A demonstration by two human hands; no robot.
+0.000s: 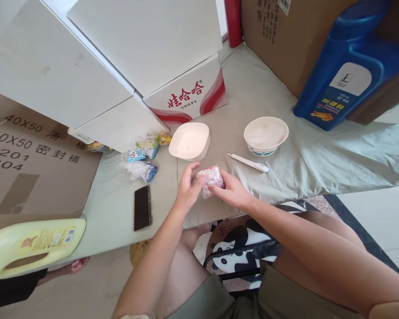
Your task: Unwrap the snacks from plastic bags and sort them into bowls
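Packet (214, 178), clear-wrapped, above near part of worktop (166, 190) | right hand (235, 190): grip narrow, holding packet at its right side | left hand (187, 188): curled at packet's left side, blurred; cannot tell whether grip holds | bowl (188, 141): just beyond left hand | knife (248, 162): near tub (262, 152)

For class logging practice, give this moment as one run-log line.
right hand: gripping plastic-wrapped package | left hand: at its side, contact unclear | nearby: utility knife, squarish bowl, smartphone
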